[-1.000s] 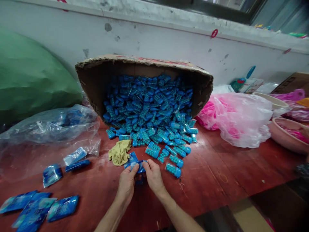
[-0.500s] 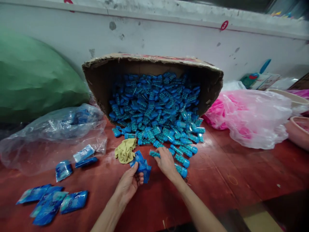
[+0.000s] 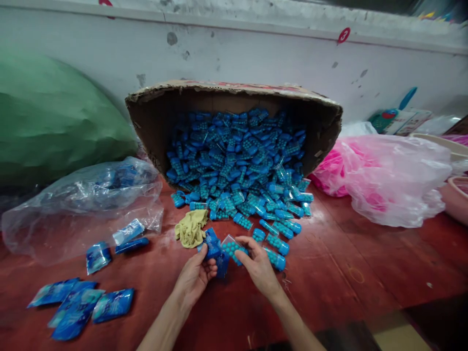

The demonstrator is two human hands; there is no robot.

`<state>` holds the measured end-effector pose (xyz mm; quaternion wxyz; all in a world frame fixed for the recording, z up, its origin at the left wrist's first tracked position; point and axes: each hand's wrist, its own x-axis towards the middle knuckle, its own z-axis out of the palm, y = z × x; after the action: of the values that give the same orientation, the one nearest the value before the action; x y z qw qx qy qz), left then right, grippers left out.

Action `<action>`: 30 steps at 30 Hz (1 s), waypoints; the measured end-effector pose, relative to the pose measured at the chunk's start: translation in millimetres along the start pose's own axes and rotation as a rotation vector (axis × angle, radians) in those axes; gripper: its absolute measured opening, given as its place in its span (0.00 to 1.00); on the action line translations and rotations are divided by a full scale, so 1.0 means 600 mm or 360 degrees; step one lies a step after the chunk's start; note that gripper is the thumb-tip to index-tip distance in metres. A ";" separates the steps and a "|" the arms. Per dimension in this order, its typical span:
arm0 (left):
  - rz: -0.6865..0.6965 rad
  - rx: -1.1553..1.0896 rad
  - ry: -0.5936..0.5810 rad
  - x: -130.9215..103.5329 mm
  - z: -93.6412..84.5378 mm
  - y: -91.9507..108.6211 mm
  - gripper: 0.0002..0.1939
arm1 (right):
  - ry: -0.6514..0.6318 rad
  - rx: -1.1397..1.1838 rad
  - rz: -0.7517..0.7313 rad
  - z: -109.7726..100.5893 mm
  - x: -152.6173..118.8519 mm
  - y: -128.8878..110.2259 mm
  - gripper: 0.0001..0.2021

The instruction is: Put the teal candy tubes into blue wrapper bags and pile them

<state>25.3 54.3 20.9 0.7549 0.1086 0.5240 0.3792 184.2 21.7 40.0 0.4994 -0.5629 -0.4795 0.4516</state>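
My left hand point(image 3: 197, 275) is closed on some blue printed pouches point(image 3: 212, 243), thumb on top. Just right of them, my right hand point(image 3: 258, 265) grips a small clear bottle of turquoise beads point(image 3: 231, 247) between thumb and fingers, its clear end pointing at the pouches. A crumpled yellow cloth point(image 3: 190, 228) lies behind my left hand. Beyond both hands, a heap of blue-capped bead bottles point(image 3: 237, 161) spills from a cardboard box point(image 3: 146, 126) lying on its side. Several loose bottles point(image 3: 276, 243) rest beside my right hand.
Several blue pouches point(image 3: 75, 307) lie on the red table point(image 3: 329, 273) at the left. Behind them is a clear plastic bag point(image 3: 73, 204) beside a large green sack point(image 3: 62, 117). A bag with pink contents point(image 3: 395, 180) and a pink basin point(image 3: 457, 197) stand at the right.
My right hand has drawn the bead bottle slightly nearer and turned it, so its beads show more fully beside the pouches. My left hand stays nearly in place.
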 end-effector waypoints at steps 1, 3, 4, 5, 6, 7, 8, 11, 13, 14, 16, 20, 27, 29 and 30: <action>0.0006 0.0005 0.0001 -0.001 0.000 0.001 0.12 | 0.0002 -0.0009 -0.0009 0.000 0.000 0.000 0.11; 0.0022 0.0013 -0.0003 -0.003 0.001 0.003 0.12 | -0.0022 -0.0023 -0.0018 -0.002 0.001 0.000 0.12; 0.0029 0.0018 -0.0005 -0.004 0.002 0.004 0.12 | -0.0039 -0.0033 -0.0023 -0.003 0.001 -0.001 0.12; 0.0038 0.0025 -0.0011 -0.005 0.003 0.005 0.12 | -0.0052 -0.0047 -0.0035 -0.004 0.001 -0.002 0.12; 0.0053 0.0034 -0.0020 -0.006 0.003 0.005 0.12 | -0.0063 -0.0066 -0.0052 -0.005 0.000 -0.003 0.11; 0.0071 0.0049 -0.0037 -0.007 0.004 0.006 0.12 | -0.0066 -0.0089 -0.0072 -0.006 0.000 -0.004 0.11; 0.0095 0.0067 -0.0059 -0.009 0.004 0.008 0.13 | -0.0069 -0.0115 -0.0092 -0.007 -0.001 -0.006 0.11; 0.0198 0.0135 -0.0146 -0.012 0.002 0.011 0.14 | -0.0099 -0.0177 -0.0128 -0.010 -0.003 -0.012 0.11; 0.0267 0.0190 -0.0197 -0.014 0.001 0.014 0.15 | -0.0113 -0.0198 -0.0150 -0.012 -0.005 -0.016 0.11; 0.0303 0.0217 -0.0212 -0.015 0.001 0.015 0.15 | -0.0119 -0.0200 -0.0163 -0.012 -0.005 -0.018 0.11; 0.0368 0.0264 -0.0213 -0.016 0.002 0.018 0.16 | -0.0126 -0.0185 -0.0175 -0.012 -0.005 -0.021 0.11; 0.0460 0.0259 -0.0151 -0.019 0.007 0.022 0.17 | -0.0153 -0.0047 -0.0068 -0.007 -0.005 -0.014 0.10; 0.0528 0.0270 -0.0133 -0.019 0.005 0.019 0.16 | -0.0176 0.0220 0.0125 -0.001 -0.006 0.000 0.12; 0.0565 0.0386 -0.0111 -0.017 0.005 0.018 0.16 | -0.0188 0.0217 0.0107 0.000 -0.005 -0.003 0.12; 0.0572 0.0435 -0.0100 -0.017 0.006 0.017 0.17 | -0.0178 0.0194 0.0078 0.001 -0.005 -0.004 0.12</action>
<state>22.2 55.3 35.5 0.6693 0.3131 0.5190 0.4297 182.8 18.9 42.3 0.4939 -0.5168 -0.4644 0.5228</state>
